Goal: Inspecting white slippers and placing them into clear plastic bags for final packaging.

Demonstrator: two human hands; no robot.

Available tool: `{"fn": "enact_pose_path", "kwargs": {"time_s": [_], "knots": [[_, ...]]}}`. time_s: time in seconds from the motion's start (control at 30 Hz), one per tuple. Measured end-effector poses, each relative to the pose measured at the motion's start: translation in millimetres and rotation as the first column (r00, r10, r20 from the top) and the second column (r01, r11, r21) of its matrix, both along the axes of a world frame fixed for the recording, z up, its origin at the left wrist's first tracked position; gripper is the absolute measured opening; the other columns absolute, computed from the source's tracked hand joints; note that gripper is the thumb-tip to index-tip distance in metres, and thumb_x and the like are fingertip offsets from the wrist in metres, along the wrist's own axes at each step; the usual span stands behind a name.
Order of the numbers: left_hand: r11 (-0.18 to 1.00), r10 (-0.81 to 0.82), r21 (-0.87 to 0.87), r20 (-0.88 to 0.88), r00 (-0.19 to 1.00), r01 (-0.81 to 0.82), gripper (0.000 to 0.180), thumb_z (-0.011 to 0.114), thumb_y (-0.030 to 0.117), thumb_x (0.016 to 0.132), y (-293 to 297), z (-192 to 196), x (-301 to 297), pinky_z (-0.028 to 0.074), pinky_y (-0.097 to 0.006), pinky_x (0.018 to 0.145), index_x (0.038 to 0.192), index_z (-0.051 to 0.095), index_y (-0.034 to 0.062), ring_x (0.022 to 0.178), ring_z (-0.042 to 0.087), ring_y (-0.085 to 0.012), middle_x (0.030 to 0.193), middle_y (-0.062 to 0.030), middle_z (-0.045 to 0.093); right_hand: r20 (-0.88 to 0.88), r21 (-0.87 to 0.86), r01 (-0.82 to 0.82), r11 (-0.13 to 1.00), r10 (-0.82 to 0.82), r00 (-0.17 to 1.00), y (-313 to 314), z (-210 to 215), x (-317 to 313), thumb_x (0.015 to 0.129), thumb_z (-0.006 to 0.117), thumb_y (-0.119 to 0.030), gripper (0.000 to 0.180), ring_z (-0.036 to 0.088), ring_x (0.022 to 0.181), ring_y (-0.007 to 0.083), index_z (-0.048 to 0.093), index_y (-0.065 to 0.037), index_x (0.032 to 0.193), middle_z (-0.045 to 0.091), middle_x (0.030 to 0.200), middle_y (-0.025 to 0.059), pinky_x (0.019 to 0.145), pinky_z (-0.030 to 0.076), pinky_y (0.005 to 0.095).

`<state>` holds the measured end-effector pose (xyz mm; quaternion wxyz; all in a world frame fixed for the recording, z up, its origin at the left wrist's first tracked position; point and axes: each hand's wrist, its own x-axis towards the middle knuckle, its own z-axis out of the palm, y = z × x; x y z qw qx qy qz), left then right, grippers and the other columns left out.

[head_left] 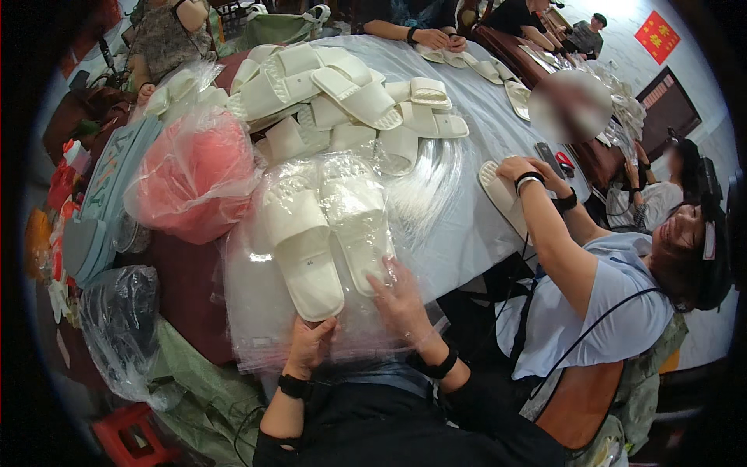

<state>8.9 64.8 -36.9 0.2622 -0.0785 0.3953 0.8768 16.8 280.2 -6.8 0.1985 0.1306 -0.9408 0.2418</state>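
A pair of white slippers (327, 237) lies side by side inside a clear plastic bag (257, 311) on the table edge in front of me. My left hand (311, 342) grips the near end of the bag under the heel of the left slipper. My right hand (401, 303) lies flat on the bag, fingers spread, against the heel of the right slipper. Both wrists wear black bands.
A heap of loose white slippers (350, 97) covers the far table. A pink bundle in plastic (194, 175) sits to the left. A person in a light blue shirt (591, 303) works at my right with a slipper (502, 194). More people sit behind. A red stool (128, 436) stands low left.
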Motion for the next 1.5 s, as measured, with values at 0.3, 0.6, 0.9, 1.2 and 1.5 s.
{"fn": "enact_pose_path", "kwargs": {"time_s": [0.3, 0.6, 0.9, 1.2, 1.5], "knots": [[0.997, -0.01, -0.078, 0.021, 1.0, 0.012, 0.032, 0.064, 0.006, 0.086, 2, 7, -2, 0.039, -0.022, 0.047, 0.116, 0.055, 0.0006, 0.061, 0.052, -0.0086, 0.102, -0.0089, 0.066, -0.021, 0.065, 0.209, 0.976, -0.208, 0.978, -21, -3, -6, 0.08, 0.063, -0.009, 0.05, 0.045, 0.12, 0.0388, 0.051, -0.006, 0.128, 0.044, 0.133, 0.0247, 0.099, 0.038, 0.0468], [1.0, -0.015, 0.019, 0.059, 0.998, 0.014, 0.036, 0.066, 0.004, 0.083, 1, -4, -1, 0.042, -0.022, 0.052, 0.118, 0.055, 0.0061, 0.065, 0.055, -0.0084, 0.099, -0.0063, 0.066, -0.135, -0.075, -0.192, 0.979, 0.181, 0.974, 8, 11, 65, 0.075, 0.072, -0.014, 0.043, 0.055, 0.106, 0.0329, 0.057, -0.005, 0.114, 0.054, 0.121, 0.0157, 0.09, 0.044, 0.0444], [0.991, 0.001, 0.13, 0.087, 0.996, -0.012, 0.038, 0.068, 0.003, 0.077, -8, -3, -2, 0.044, -0.023, 0.056, 0.113, 0.055, 0.0048, 0.066, 0.056, -0.0099, 0.086, -0.0021, 0.063, -0.418, -0.183, 0.427, 0.886, -0.463, 0.781, 13, 31, 56, 0.071, 0.078, -0.013, 0.064, 0.044, 0.114, 0.0379, 0.04, 0.002, 0.12, 0.044, 0.124, 0.021, 0.101, 0.031, 0.046], [0.992, -0.114, 0.068, 0.189, 0.975, 0.103, 0.028, 0.054, 0.023, 0.094, -17, -11, -7, 0.051, -0.032, 0.072, 0.114, 0.054, 0.0042, 0.084, 0.062, -0.0208, 0.093, -0.0092, 0.064, 0.311, -0.647, 0.322, 0.691, -0.146, 0.939, -2, 30, 51, 0.086, 0.047, 0.009, 0.051, 0.055, 0.114, 0.0234, 0.04, 0.002, 0.136, 0.057, 0.123, 0.0181, 0.093, 0.045, 0.0321], [0.896, -0.275, 0.388, 0.102, 0.956, 0.217, 0.053, 0.041, 0.043, 0.096, -31, -23, -3, 0.038, -0.048, 0.101, 0.131, 0.045, 0.0037, 0.118, 0.05, -0.0336, 0.128, -0.0153, 0.053, 0.113, -0.725, -0.063, 0.686, 0.209, 0.971, -38, 52, 39, 0.085, 0.042, 0.007, 0.047, 0.049, 0.123, 0.0272, 0.052, -0.003, 0.13, 0.043, 0.139, 0.022, 0.103, 0.037, 0.0347]]}}
